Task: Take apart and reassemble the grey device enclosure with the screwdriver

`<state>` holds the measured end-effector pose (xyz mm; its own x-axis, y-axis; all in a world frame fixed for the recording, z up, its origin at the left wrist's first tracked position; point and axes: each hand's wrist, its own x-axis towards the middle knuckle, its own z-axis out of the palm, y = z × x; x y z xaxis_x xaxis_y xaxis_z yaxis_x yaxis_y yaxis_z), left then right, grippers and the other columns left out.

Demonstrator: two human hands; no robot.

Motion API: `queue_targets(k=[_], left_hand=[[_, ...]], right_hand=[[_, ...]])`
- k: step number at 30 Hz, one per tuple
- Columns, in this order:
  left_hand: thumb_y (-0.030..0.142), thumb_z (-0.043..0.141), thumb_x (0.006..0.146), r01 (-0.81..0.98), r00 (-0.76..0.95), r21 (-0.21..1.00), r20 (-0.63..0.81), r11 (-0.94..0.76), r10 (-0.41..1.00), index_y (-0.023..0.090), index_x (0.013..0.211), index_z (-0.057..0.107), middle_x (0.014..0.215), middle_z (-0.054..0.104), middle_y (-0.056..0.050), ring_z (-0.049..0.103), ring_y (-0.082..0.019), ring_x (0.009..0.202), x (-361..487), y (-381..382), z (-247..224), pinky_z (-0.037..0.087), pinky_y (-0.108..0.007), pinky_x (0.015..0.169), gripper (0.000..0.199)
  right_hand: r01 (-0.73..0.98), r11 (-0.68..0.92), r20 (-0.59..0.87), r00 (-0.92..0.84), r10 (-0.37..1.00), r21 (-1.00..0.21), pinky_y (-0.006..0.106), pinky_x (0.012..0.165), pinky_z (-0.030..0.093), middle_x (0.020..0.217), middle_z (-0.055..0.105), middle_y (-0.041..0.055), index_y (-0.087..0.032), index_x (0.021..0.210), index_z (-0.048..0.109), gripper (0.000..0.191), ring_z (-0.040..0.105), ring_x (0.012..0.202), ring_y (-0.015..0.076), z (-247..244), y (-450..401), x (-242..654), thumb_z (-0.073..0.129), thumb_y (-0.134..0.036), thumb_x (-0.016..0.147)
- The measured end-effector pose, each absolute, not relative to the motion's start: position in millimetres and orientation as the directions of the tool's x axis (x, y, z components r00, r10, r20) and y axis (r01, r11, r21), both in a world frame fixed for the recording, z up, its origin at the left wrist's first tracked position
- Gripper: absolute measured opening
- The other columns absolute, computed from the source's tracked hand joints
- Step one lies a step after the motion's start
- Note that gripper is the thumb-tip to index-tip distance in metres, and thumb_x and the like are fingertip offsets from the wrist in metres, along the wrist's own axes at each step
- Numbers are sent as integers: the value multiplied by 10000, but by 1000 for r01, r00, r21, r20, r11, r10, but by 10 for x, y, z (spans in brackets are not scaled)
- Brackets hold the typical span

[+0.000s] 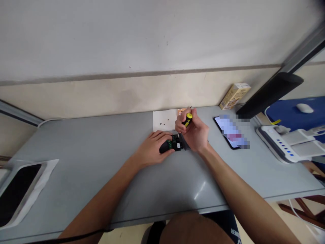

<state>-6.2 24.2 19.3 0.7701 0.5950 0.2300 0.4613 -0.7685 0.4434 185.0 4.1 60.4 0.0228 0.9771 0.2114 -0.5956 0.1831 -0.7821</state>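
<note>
On the grey desk lies an opened black device [178, 145], rounded at its left end like a computer mouse, with a green circuit board showing. My left hand [154, 148] is closed around its left end, steadying it against the desk. In my right hand [195, 130] is a screwdriver [188, 119] with a yellow and black handle, held tilted over the device. Its tip comes down near the circuit board, and the exact contact point cannot be made out. Just behind, a white sheet of paper [162, 118] carries several tiny dark screws [164, 124].
To the right lie a phone [230, 133] with a lit screen and a white power strip [281, 144] with plugs. A carton [235, 96] stands by the wall beside a dark slanted post [271, 95]. A dark-screened tablet-like device [19, 193] rests at far left.
</note>
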Motion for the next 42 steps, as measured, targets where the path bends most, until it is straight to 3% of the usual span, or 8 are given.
queue_targets(k=[42], left_hand=[[343,680,953,454,774,435,239,-778,586,269,1235,624,1377,642,-28,554,-258,1294,-88,258,139,428,-456,1119,297]], right_hand=[[-628,192,251,-5,968,-754,273,552,317,622,331,-27,-222,758,551,444,301,540,114,569,40,1850,416,-535,1042]])
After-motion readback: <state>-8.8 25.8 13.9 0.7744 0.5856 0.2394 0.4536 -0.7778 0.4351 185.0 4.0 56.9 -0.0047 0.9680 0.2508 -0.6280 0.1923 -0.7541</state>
